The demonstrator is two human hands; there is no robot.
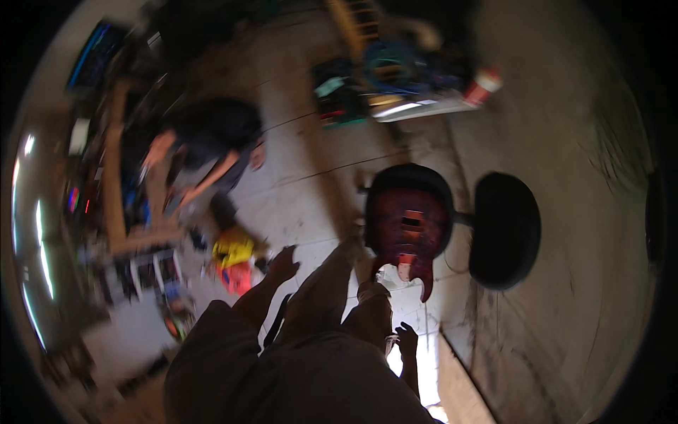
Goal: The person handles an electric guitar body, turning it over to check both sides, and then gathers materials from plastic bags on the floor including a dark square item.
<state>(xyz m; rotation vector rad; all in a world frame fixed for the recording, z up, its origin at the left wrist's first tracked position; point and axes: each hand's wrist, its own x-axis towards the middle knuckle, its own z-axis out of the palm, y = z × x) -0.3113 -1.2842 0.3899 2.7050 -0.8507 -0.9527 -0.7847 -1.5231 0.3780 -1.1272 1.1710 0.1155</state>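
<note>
A dark red electric guitar body [392, 220], with no neck and with rectangular cut-outs, lies on the round black seat [424, 177] of a chair. The chair's black backrest [505, 232] stands to its right. My left hand [284, 264] hangs beside my left leg, its fingers loosely apart and nothing in it. It is nearest to a yellow item [233, 250] and a red item [236, 278], both too blurred to name. My right hand [407, 339] hangs low on the right, below the guitar body, fingers apart and holding nothing.
Another person [215, 138] bends over a wooden frame [115, 169] at the left. A cluttered workbench [120, 343] stands at lower left. At the far side are a dark box [339, 92], a coiled blue hose or cable [388, 67] and a red-and-white container [483, 86]. A wall [565, 212] bounds the right.
</note>
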